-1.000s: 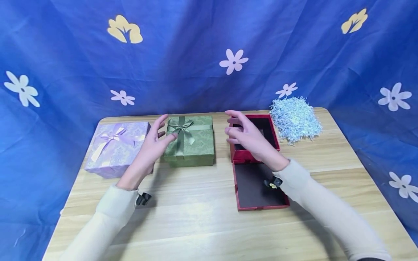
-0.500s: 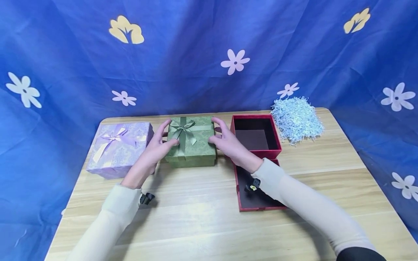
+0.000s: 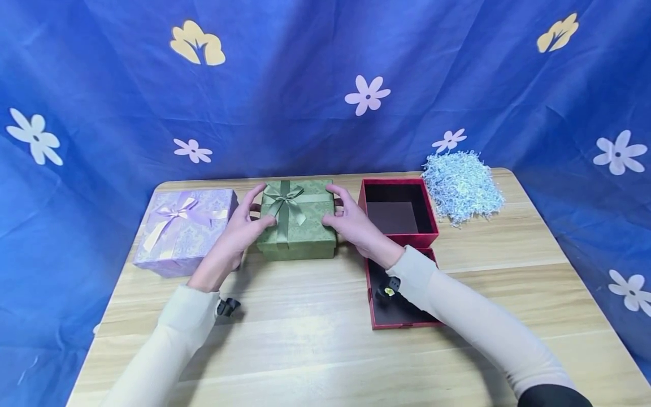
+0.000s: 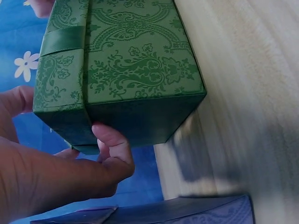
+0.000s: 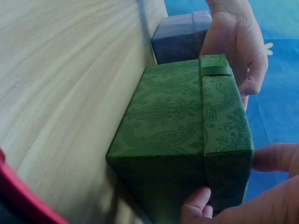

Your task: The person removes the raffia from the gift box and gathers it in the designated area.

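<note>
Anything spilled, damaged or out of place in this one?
One thing: a pile of pale blue shreds lies loose on the table, beside the open red box rather than inside it; that may be deliberate. No damage shows, and the green box sits level.

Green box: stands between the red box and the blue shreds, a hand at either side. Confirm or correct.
Wrong neighbours: the head view shows the green box between the lavender box and the red box, with left hand and right hand at either side.
</note>
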The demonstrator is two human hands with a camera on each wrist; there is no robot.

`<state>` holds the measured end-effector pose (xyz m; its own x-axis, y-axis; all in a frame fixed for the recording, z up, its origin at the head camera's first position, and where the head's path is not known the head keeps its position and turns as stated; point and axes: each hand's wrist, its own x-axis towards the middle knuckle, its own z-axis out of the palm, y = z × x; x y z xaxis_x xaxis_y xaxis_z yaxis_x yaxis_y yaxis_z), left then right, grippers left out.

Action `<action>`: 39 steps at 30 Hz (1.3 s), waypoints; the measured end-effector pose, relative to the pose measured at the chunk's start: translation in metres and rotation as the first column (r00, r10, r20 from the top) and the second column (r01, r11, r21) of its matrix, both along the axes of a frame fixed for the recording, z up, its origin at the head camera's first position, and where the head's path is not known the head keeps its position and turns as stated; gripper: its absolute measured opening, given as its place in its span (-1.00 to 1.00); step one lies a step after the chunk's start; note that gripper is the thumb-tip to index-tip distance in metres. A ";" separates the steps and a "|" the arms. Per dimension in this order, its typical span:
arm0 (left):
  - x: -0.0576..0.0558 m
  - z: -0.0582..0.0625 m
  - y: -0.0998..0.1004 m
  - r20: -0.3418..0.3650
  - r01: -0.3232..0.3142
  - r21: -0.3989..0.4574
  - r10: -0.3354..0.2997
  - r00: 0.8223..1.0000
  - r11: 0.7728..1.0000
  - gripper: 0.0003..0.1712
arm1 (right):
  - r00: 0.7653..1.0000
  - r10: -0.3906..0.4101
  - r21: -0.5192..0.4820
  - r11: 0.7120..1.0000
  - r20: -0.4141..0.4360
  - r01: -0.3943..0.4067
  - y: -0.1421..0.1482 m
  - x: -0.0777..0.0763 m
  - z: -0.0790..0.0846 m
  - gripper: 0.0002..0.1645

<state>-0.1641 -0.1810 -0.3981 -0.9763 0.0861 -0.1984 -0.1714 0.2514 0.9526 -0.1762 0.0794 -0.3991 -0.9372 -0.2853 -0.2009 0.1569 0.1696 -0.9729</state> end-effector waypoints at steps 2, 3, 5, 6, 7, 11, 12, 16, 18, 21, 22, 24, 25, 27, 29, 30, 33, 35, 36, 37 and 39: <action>0.000 0.002 0.000 -0.004 0.001 -0.003 -0.001 1.000 1.000 0.14 | 1.000 0.004 -0.004 1.000 -0.001 -0.004 0.000 0.000 0.002 -0.01; 0.001 0.003 0.000 -0.005 0.000 -0.001 0.000 1.000 1.000 0.14 | 1.000 0.004 -0.006 1.000 -0.001 -0.004 0.000 0.000 0.002 -0.01; 0.002 0.006 0.000 -0.010 -0.001 0.003 0.002 1.000 1.000 0.13 | 1.000 0.002 -0.006 1.000 -0.006 -0.002 0.001 0.000 0.004 -0.01; 0.002 0.007 0.000 -0.014 -0.002 0.006 0.002 1.000 1.000 0.11 | 1.000 0.000 -0.006 1.000 -0.010 0.000 0.001 0.000 0.006 -0.02; 0.003 0.009 0.000 -0.019 -0.002 0.009 0.002 1.000 1.000 0.09 | 1.000 -0.003 -0.008 1.000 -0.012 0.003 0.001 0.000 0.007 -0.02; 0.003 0.013 -0.001 -0.034 -0.023 0.035 0.024 0.999 0.999 -0.03 | 1.000 -0.009 -0.011 1.000 -0.029 0.009 0.002 0.001 0.014 -0.02; 0.003 0.015 -0.001 -0.039 -0.031 0.042 0.032 0.999 0.999 -0.07 | 0.999 -0.010 -0.012 1.000 -0.033 0.010 0.002 0.001 0.016 -0.03; 0.002 0.019 -0.001 -0.069 -0.066 0.066 0.070 0.995 0.996 -0.19 | 0.999 -0.023 -0.012 1.000 -0.038 0.022 0.004 0.001 0.022 -0.04; 0.002 0.022 -0.001 -0.086 -0.074 0.078 0.081 0.993 0.994 -0.22 | 0.999 -0.039 -0.034 0.999 -0.028 0.038 0.005 0.000 0.025 -0.02; 0.002 0.027 -0.003 -0.101 -0.079 0.112 0.091 0.991 0.991 -0.22 | 0.998 -0.064 -0.080 0.995 0.001 0.064 0.007 -0.001 0.030 0.00; 0.003 0.029 -0.004 -0.100 -0.081 0.132 0.095 0.990 0.988 -0.21 | 0.997 -0.072 -0.099 0.992 0.010 0.073 0.007 -0.001 0.032 0.00; 0.003 0.032 -0.006 -0.092 -0.080 0.169 0.096 0.991 0.982 -0.22 | 0.996 -0.078 -0.141 0.987 0.035 0.082 0.009 -0.001 0.034 -0.03; 0.004 0.034 -0.007 -0.087 -0.078 0.176 0.094 0.992 0.981 -0.23 | 0.996 -0.076 -0.158 0.984 0.044 0.082 0.010 -0.002 0.035 -0.06; 0.005 0.037 -0.009 -0.068 -0.068 0.170 0.080 0.994 0.983 -0.26 | 0.996 -0.067 -0.207 0.975 0.060 0.078 0.012 -0.002 0.035 -0.13; 0.007 0.040 -0.013 -0.045 -0.049 0.136 0.055 0.997 0.990 -0.30 | 0.996 -0.053 -0.244 0.967 0.078 0.070 0.015 -0.003 0.036 -0.22; 0.008 0.042 -0.014 -0.029 -0.038 0.110 0.041 0.999 0.993 -0.31 | 0.995 -0.045 -0.254 0.965 0.084 0.065 0.016 -0.003 0.035 -0.27; 0.010 0.047 -0.020 0.031 0.009 0.062 -0.011 0.999 0.998 -0.27 | 0.994 -0.032 -0.266 0.962 0.105 0.059 0.020 -0.002 0.036 -0.40; 0.012 0.051 -0.023 0.066 0.031 0.046 -0.034 0.997 0.998 -0.25 | 0.993 -0.027 -0.267 0.962 0.115 0.057 0.024 -0.002 0.036 -0.47; 0.013 0.052 -0.024 0.079 0.036 0.043 -0.039 0.996 0.998 -0.25 | 0.993 -0.025 -0.267 0.962 0.119 0.057 0.025 -0.001 0.036 -0.50; 0.014 0.053 -0.025 0.086 0.043 0.045 -0.047 0.995 0.998 -0.25 | 0.992 -0.022 -0.266 0.962 0.122 0.054 0.027 -0.001 0.036 -0.53; 0.017 0.055 -0.026 0.093 0.041 0.036 -0.045 0.995 0.999 -0.26 | 0.992 -0.015 -0.245 0.968 0.122 0.045 0.030 0.000 0.036 -0.57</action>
